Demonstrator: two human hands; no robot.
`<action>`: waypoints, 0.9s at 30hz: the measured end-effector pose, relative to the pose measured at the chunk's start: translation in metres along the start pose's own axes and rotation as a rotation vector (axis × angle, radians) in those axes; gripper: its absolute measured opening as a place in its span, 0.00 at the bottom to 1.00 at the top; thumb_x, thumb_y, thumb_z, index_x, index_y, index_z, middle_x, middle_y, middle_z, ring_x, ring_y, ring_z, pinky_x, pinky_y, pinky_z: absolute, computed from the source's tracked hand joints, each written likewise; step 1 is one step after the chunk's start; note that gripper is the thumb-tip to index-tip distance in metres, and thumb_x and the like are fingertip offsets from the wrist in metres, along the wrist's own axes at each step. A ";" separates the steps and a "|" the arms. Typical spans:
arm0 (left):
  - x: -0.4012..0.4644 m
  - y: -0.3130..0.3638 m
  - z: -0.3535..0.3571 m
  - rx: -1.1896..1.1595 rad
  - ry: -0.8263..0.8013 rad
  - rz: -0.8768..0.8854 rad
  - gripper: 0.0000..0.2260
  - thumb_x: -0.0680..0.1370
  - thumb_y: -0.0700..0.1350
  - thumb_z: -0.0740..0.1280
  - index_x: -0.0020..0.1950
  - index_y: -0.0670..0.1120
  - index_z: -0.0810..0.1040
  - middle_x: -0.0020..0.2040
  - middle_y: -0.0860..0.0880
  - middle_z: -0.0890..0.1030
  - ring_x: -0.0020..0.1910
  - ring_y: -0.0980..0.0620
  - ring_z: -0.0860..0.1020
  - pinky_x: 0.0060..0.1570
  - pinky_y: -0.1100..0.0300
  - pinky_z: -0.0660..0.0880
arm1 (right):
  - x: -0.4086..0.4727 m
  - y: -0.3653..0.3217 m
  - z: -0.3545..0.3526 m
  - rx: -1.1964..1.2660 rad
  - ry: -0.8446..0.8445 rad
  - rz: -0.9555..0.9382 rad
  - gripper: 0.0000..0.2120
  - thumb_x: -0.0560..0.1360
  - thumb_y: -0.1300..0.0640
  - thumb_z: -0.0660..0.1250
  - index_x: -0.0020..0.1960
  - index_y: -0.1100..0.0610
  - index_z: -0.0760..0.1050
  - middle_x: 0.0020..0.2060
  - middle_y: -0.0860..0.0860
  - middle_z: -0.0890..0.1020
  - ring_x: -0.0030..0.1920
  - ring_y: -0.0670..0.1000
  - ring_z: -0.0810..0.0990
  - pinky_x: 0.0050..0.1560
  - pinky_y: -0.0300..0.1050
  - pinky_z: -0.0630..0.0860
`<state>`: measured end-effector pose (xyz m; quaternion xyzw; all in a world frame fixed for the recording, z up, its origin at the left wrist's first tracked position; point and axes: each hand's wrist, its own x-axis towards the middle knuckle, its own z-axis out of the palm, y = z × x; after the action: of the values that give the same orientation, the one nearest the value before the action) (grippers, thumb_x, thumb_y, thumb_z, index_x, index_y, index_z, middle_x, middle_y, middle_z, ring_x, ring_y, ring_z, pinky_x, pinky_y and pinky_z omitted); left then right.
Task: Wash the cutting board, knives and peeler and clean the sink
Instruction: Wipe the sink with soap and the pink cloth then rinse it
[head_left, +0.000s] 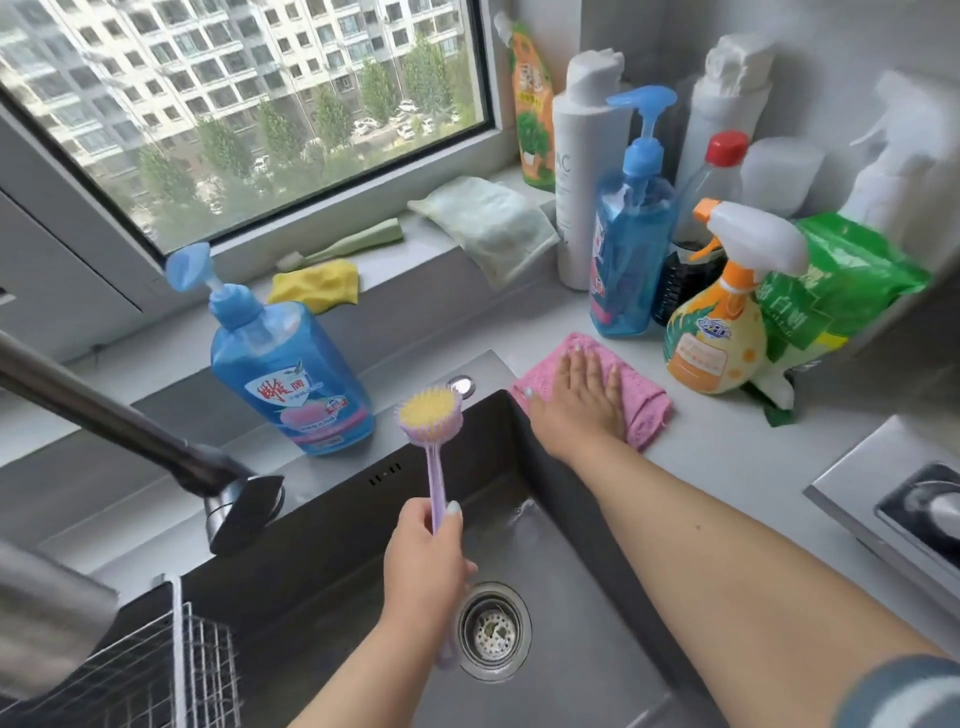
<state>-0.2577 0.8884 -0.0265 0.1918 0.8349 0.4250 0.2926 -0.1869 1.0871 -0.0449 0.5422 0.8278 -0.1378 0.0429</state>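
While the left hand (427, 558) grips the brush (431, 415) upright, kept ready over the sink (582, 545), the right hand (582, 402) lies flat on the pink cloth (647, 410) at two o'clock, apparently to wipe the counter.

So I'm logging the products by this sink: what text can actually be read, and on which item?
"雕牌": big blue dish soap bottle beside the sink.
"AC": tall white bottle, rest hidden.
"白": green bag, other characters too creased to read.
Orange spray bottle, second blue pump bottle, orange pouch: labels too blurred.
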 end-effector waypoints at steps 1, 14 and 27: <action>0.000 -0.004 -0.001 0.033 0.001 0.028 0.08 0.80 0.48 0.61 0.45 0.45 0.73 0.37 0.40 0.78 0.24 0.54 0.77 0.27 0.59 0.73 | 0.010 -0.007 0.000 0.005 -0.007 -0.027 0.35 0.80 0.40 0.41 0.78 0.60 0.37 0.77 0.55 0.39 0.77 0.55 0.36 0.75 0.57 0.34; 0.005 -0.017 -0.021 -0.030 0.067 0.036 0.10 0.80 0.49 0.62 0.42 0.45 0.75 0.32 0.47 0.74 0.23 0.52 0.74 0.31 0.52 0.73 | 0.038 -0.010 -0.011 -0.178 -0.141 -0.697 0.27 0.82 0.44 0.48 0.79 0.47 0.44 0.78 0.44 0.46 0.77 0.46 0.43 0.76 0.51 0.40; -0.007 -0.022 -0.031 -0.172 0.135 0.015 0.11 0.80 0.40 0.60 0.44 0.52 0.79 0.30 0.49 0.74 0.24 0.50 0.71 0.24 0.56 0.68 | 0.039 -0.096 0.006 -0.052 -0.132 -0.484 0.33 0.79 0.37 0.44 0.79 0.51 0.42 0.78 0.48 0.43 0.78 0.52 0.40 0.75 0.57 0.37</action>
<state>-0.2741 0.8530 -0.0276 0.1431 0.8116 0.5092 0.2480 -0.2904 1.0841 -0.0418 0.3166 0.9322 -0.1580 0.0767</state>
